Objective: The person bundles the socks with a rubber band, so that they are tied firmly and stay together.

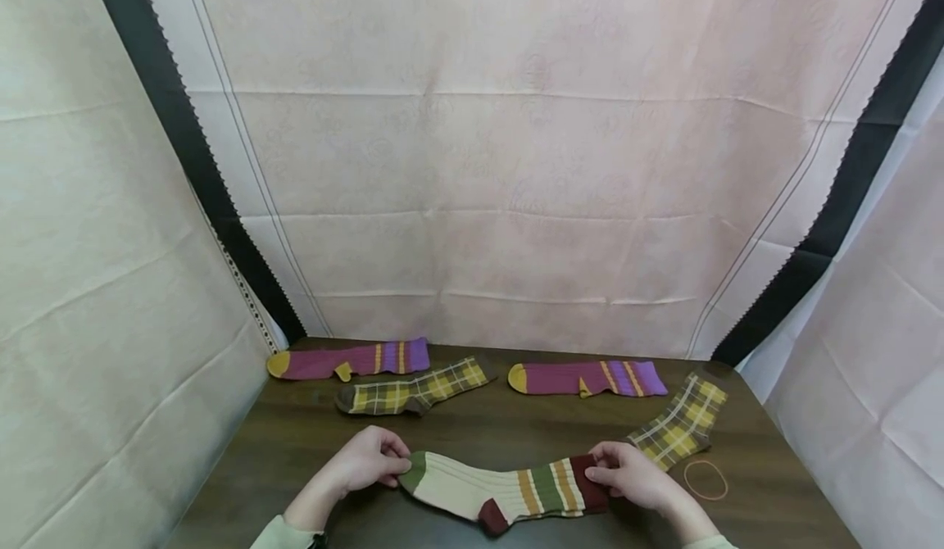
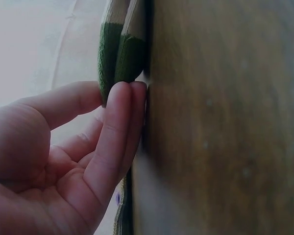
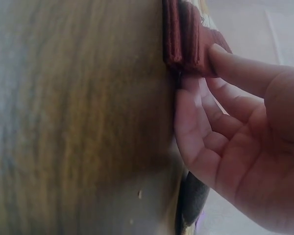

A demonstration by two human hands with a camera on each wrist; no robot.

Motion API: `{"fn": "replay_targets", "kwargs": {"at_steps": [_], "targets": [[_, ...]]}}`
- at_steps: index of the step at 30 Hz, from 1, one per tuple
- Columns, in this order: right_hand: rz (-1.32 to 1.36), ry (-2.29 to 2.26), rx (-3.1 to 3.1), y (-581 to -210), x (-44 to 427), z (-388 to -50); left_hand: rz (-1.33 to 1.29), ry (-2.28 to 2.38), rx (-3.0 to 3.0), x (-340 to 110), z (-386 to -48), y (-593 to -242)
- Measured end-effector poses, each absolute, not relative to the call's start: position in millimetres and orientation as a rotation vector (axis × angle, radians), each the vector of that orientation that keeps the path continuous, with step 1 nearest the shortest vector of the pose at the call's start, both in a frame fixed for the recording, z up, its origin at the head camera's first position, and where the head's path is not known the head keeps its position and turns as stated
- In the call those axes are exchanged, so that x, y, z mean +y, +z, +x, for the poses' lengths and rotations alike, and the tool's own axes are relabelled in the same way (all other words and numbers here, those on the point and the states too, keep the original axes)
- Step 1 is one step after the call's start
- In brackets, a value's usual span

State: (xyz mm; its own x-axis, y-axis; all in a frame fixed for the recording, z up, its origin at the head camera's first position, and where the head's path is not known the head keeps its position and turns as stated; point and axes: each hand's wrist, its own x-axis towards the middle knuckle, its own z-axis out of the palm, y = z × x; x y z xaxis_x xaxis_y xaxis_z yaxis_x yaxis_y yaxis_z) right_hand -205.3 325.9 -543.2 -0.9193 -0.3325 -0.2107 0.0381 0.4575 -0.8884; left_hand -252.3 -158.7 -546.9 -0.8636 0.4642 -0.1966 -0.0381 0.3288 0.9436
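Across the lower centre of the frame, two layered cream knitted socks [image 1: 465, 478] with green toes and burgundy cuffs extend on or just above a dark brown wood-grain surface [image 1: 516, 428]. The left hand [image 1: 369, 457] pinches the toe end, thumb against fingers; the right hand [image 1: 630, 474] likewise pinches the cuffs. Near the right hand, lower right, lie a yellow-and-brown plaid sock [image 1: 682, 424] and a thin tan elastic loop [image 1: 710, 500].
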Motion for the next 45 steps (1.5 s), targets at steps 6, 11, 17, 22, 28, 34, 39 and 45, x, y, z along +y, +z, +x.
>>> {"fn": "replay_targets", "kwargs": {"at_steps": [6,11,17,22,28,34,39,45], "targets": [[-0.241,-1.44,2.363,-541,325,-205,0.353,1.546,2.155,-159,-252,-548],[-0.245,-1.439,2.379,-541,323,-206,0.334,1.537,2.146,-162,-251,-550],[-0.28,-1.422,2.413,-542,323,-206,0.351,1.56,2.141,-161,-249,-551],[-0.272,-1.416,2.417,-541,324,-205,0.339,1.573,2.123,-161,-249,-552],[-0.269,-1.417,2.391,-541,325,-205,0.319,1.574,2.111,-161,-251,-553],[-0.242,-1.397,2.419,-541,325,-205,0.308,1.602,2.108,-164,-251,-554],[-0.265,-1.375,2.497,-538,323,-206,0.309,1.623,2.139,-169,-255,-553],[-0.269,-1.278,2.722,-531,319,-212,0.311,1.642,2.165,-174,-260,-547]]}}
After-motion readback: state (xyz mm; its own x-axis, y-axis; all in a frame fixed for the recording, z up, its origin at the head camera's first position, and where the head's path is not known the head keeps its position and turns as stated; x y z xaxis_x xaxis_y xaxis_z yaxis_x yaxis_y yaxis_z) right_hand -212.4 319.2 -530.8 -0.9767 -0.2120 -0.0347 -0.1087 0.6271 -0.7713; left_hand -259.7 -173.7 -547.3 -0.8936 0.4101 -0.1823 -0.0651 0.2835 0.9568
